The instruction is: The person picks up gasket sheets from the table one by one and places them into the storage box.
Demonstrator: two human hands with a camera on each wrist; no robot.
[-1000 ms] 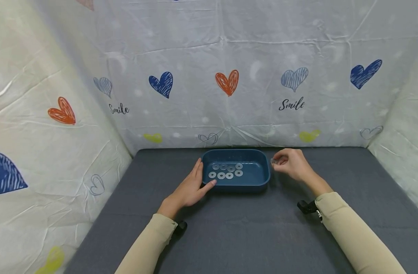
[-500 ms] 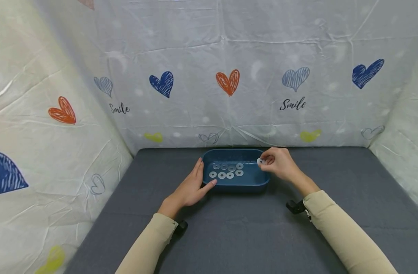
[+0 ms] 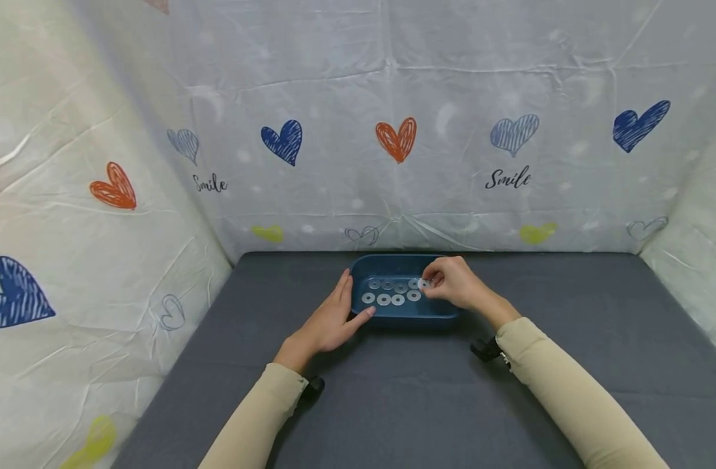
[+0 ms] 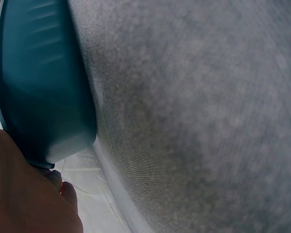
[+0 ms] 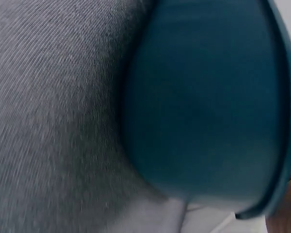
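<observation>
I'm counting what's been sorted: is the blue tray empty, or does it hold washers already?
Not empty. The blue tray holds washers in two rows on its floor, and the right hand pinches another over it.

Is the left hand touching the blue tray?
Touching. In the head view the left hand lies against the left end of the blue tray, thumb tip on its near corner. The left wrist view shows the tray wall right against the palm.

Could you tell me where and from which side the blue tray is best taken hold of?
Probably by the blue tray's short left wall, coming from the left: the left hand rests against it, and the right hand with its washer crowds the other end.
</observation>
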